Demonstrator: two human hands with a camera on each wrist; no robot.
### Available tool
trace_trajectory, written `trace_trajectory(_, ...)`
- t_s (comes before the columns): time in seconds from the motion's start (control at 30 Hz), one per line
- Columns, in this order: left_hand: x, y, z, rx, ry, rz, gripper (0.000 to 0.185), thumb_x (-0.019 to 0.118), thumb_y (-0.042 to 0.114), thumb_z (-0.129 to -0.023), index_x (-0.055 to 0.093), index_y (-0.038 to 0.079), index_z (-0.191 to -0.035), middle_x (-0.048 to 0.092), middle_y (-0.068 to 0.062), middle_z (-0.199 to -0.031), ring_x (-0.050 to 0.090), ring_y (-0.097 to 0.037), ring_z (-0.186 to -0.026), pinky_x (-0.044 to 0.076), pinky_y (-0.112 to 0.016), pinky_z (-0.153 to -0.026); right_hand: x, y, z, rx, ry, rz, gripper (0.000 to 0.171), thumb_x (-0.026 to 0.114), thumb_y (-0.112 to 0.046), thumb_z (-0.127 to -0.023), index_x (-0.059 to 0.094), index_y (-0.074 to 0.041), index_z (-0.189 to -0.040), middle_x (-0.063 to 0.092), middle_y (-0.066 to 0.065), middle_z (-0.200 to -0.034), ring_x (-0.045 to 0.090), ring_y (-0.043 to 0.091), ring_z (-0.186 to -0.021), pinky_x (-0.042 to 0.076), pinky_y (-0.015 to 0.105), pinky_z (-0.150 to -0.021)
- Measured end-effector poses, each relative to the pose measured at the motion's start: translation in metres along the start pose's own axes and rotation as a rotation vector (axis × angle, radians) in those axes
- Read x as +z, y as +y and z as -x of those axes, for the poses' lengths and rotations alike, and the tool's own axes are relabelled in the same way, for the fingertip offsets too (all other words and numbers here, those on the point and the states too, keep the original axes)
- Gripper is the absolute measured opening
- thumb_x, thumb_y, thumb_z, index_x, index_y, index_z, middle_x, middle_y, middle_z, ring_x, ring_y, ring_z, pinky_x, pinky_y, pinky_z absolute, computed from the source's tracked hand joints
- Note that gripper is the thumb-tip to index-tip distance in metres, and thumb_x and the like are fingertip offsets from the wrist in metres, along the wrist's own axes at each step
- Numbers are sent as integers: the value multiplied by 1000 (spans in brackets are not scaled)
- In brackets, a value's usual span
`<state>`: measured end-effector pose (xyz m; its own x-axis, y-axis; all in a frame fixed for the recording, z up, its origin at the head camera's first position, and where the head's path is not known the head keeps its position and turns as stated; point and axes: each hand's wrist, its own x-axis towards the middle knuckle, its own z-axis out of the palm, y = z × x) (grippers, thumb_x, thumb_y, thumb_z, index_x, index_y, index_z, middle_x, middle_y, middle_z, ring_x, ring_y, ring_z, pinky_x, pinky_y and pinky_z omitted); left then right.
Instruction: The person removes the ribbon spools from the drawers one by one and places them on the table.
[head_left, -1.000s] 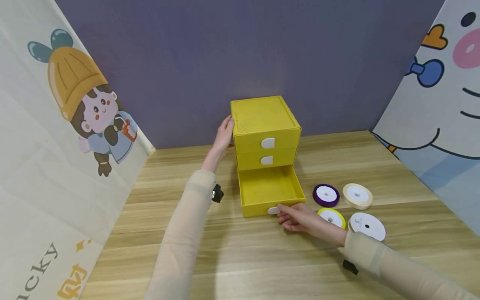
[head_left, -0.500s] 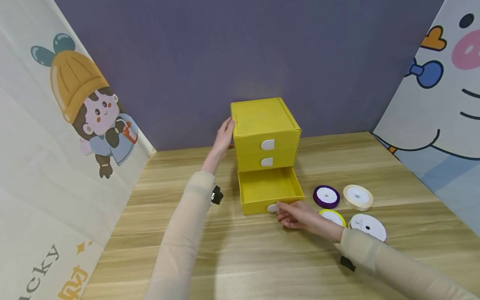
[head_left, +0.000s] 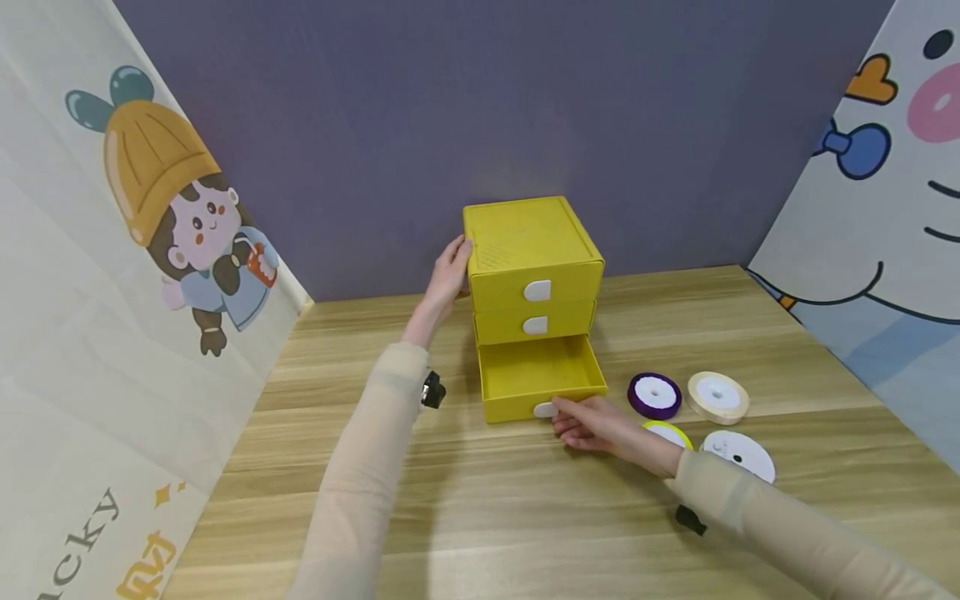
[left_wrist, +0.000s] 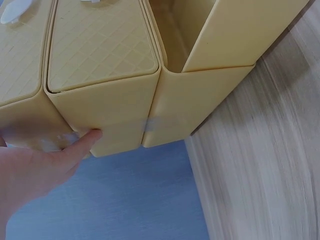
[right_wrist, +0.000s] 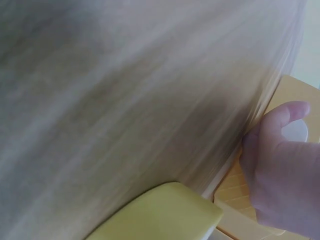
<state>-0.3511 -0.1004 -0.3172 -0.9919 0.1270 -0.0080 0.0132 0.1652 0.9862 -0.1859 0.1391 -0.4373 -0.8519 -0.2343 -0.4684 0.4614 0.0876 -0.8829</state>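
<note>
A yellow three-drawer storage box stands against the back wall, its bottom drawer pulled partly out with nothing visible inside. My left hand rests on the box's left side near the top; the left wrist view shows a finger lying against the side wall. At the drawer's front, my right hand has its thumb on the white handle with the other fingers curled below. In the right wrist view, the thumb touches the handle. The upper two drawers are closed.
Several ribbon spools lie right of the box: purple, cream, yellow partly behind my right hand, and a white-faced one. A dark wall bounds the wooden table at the back, with printed side panels.
The bottom drawer has slid a little inward, and my right hand has moved with it. My left hand stays on the box's side.
</note>
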Motion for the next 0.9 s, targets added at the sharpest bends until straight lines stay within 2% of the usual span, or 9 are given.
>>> trace_trajectory(0.17, 0, 0, 0, 5, -1, -1, 63, 38, 52, -104, 22, 26, -159, 31, -3, -161, 42, -23, -137, 48, -31, -83, -1, -2, -1, -3, -14, -16, 41, 57, -36, -100, 64, 4, -103, 70, -3, -77, 61, 0, -61, 54, 13, -61)
trace_trajectory(0.4, 0, -1, -1, 6, -3, 1, 62, 38, 51, -105, 22, 27, -159, 29, -3, -162, 42, -23, -139, 50, -39, -95, -1, -5, -4, -1, -16, -2, 41, 57, -36, -101, 65, 4, -103, 69, -4, -76, 61, 0, -61, 54, 13, -61)
trace_trajectory(0.6, -2, -3, -2, 12, -13, 14, 62, 38, 50, -105, 22, 25, -159, 33, -6, -159, 47, -26, -134, 50, -46, -100, -2, -7, -7, -1, -15, 11, 41, 57, -37, -100, 65, 4, -102, 70, -4, -76, 61, 0, -61, 54, 13, -60)
trace_trajectory(0.9, -2, -4, -4, 20, -29, 17, 62, 37, 49, -105, 20, 24, -160, 32, -6, -160, 46, -27, -135, 48, -50, -104, -3, -8, -13, 0, -20, 5, 39, 57, -36, -100, 64, 2, -101, 70, -5, -75, 62, 0, -61, 54, 13, -60)
